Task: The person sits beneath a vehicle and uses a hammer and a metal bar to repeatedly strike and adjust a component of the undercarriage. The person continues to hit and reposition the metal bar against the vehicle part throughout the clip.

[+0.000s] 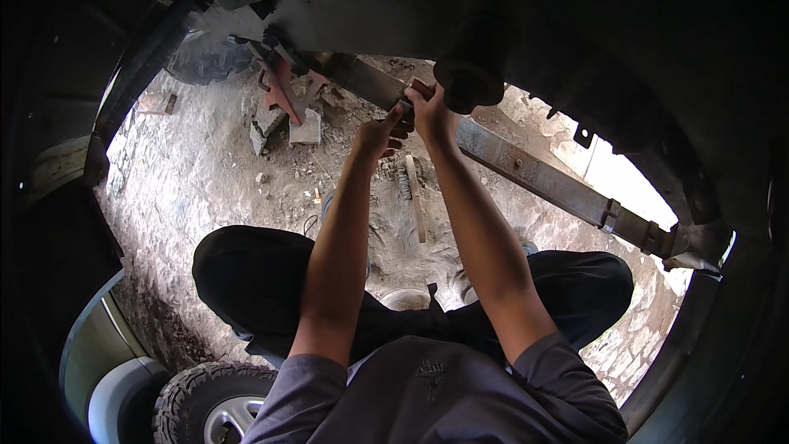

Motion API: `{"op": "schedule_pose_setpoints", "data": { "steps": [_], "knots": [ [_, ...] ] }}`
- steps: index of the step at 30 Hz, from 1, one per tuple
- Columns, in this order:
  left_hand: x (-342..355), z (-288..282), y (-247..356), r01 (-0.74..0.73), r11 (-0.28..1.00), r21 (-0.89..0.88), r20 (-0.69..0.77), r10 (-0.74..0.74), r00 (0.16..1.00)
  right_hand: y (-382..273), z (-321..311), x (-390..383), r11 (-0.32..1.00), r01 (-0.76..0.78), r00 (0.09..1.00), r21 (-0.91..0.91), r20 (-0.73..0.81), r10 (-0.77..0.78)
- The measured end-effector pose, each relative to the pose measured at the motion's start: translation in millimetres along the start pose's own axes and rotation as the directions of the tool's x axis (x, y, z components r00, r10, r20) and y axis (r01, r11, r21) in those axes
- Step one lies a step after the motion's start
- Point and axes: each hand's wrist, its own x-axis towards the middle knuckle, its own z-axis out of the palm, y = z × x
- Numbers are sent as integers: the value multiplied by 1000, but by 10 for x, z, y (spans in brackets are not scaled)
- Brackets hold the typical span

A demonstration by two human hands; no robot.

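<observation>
Both hands reach up to the long steel leaf spring (518, 163), which runs diagonally across the view under the dark vehicle body. My right hand (436, 115) is closed on a small rust-brown piece (419, 89) at the spring's upper stretch, just left of a dark rounded rubber-like part (468, 78) hanging from above. My left hand (382, 136) is just below it, fingers curled and thumb raised against a small metal piece at the same spot; exactly what it holds is hidden.
A red jack stand (279, 90) and broken concrete blocks (306, 127) are at the upper left. A strip of wood (417, 205) lies on the rough, dirty ground (164, 197) below my hands. A tyre on a silver rim (181, 395) is at the lower left, beside my seated body.
</observation>
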Motion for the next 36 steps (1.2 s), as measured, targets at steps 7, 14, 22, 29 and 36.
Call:
{"op": "schedule_pose_setpoints", "data": {
  "steps": [7, 14, 22, 29, 36],
  "knots": [
    [33, 63, 24, 7, 1000, 7, 32, -8, 999, 127, 119, 193, 1000, 19, 998, 12, -68, -18],
    [154, 5, 19, -94, 982, 162, 2, 95, 995, 120, -293, -72, 885, -155, 988, 439, 82, 132],
    [235, 8, -100, -155, 984, 84, 21, 154, 988, 81, -293, -100, 933, 346, 938, 100, -18, -346],
    [203, -11, -72, -164, 984, 69, 47, 161, 986, 20, -244, -171, 930, 324, 946, -176, 50, -320],
    [135, -21, -11, -129, 990, 53, 36, 128, 991, 91, -114, -194, 912, 411, 911, 14, -36, -410]
  ]
}}
